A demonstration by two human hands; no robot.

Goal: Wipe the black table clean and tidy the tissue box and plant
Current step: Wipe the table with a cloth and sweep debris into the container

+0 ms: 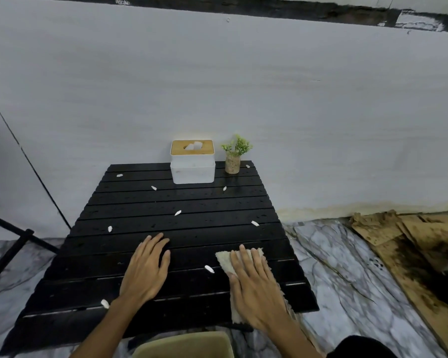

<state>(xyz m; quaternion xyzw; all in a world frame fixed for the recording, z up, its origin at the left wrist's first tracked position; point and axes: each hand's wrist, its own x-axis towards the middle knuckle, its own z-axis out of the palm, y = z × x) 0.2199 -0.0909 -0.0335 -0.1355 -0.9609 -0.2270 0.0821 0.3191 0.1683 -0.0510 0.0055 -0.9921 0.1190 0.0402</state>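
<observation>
Head view: left hand [146, 270] flat, fingers spread; right hand [254, 285] flat on cloth [224, 260]; no writing legible.

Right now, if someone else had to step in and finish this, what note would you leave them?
Left hand: flat on the black table, empty.
Right hand: pressing a beige cloth flat near the front right edge.
Tissue box and plant: side by side at the far edge, by the wall.
Done: wiping barely begun.
Left: white scraps and droplets lie across the slats; wipe them off, then tidy box and plant.
</observation>
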